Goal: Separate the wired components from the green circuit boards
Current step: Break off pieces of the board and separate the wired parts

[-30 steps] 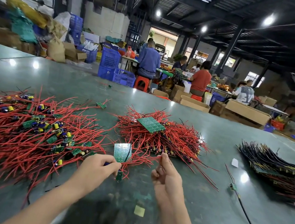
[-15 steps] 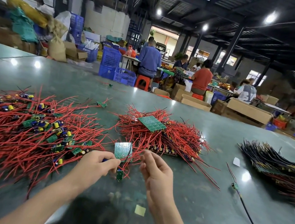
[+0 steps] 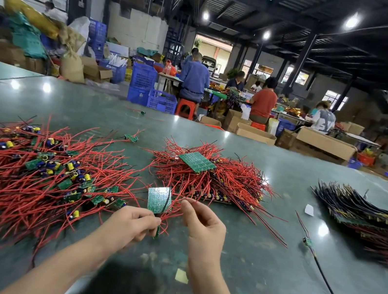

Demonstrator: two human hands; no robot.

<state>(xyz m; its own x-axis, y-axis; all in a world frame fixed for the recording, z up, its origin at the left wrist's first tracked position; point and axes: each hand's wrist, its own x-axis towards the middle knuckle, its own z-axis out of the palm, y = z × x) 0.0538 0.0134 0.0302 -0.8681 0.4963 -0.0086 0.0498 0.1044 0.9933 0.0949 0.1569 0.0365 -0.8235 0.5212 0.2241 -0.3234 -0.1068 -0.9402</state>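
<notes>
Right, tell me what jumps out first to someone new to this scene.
The big heap of red wires sprawled over the table's left side, studded with small green boards. Then the two hands at centre: the left hand pinches a green circuit board upright, the right hand beside it. A dark wire bundle lies far right.

Both forearms were bare up to the frame's lower edge, with no sleeve in sight. The left hand (image 3: 132, 224) and right hand (image 3: 202, 226) wore no gloves, rings, watch or bands. Fingernails looked short and unpainted.
</notes>
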